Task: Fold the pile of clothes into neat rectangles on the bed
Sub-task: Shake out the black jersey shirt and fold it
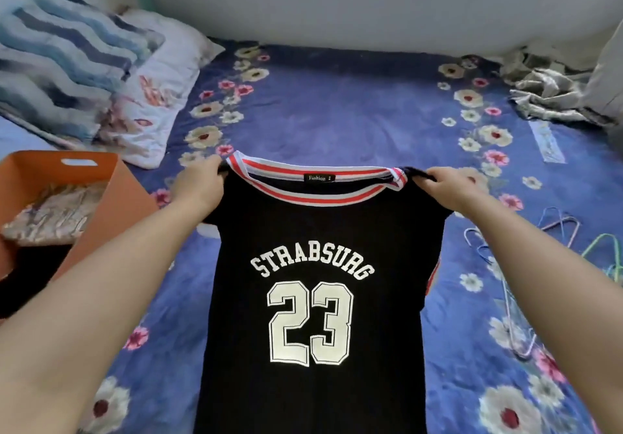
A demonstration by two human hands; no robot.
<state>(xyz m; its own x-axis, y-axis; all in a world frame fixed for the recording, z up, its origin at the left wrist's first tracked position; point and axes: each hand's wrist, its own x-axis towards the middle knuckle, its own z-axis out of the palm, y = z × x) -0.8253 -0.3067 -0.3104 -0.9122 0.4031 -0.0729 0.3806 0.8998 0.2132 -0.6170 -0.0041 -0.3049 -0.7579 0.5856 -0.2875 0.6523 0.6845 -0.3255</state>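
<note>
A black T-shirt [313, 231] with a red-and-white striped collar and the white print "STRABSURG 23" hangs stretched out in front of me, print facing me, over the blue floral bedsheet [337, 110]. My left hand [200, 184] grips its left shoulder beside the collar. My right hand [448, 187] grips the right shoulder. The shirt's lower part runs out of view at the bottom edge.
An orange box [111, 204] holding folded patterned cloth stands at the left. Pillows [148, 96] and a striped blanket [60, 56] lie at the back left. A crumpled grey garment [553, 96] sits at the back right. Several wire hangers [505, 255] lie at the right.
</note>
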